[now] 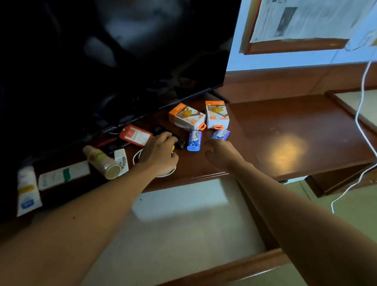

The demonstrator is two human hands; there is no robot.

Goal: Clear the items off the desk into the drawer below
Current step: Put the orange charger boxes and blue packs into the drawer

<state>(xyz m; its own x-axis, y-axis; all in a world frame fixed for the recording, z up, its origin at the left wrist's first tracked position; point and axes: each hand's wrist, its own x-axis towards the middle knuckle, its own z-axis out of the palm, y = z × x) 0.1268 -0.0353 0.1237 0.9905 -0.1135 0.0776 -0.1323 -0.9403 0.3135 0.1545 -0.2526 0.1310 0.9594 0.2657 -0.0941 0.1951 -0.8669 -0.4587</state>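
The brown desk carries several small items. My right hand pinches the near end of a tilted blue box. A second blue box lies between my hands. My left hand rests over a coiled white cable, its fingers curled around a small black and yellow item. Behind stand two orange and white boxes. Below the desk edge the drawer is pulled out, showing a pale bare bottom.
A big dark screen overhangs the desk's back left. Under it lie a red tag, a tipped bottle, a small white box and flat white packs. A white cord hangs at right.
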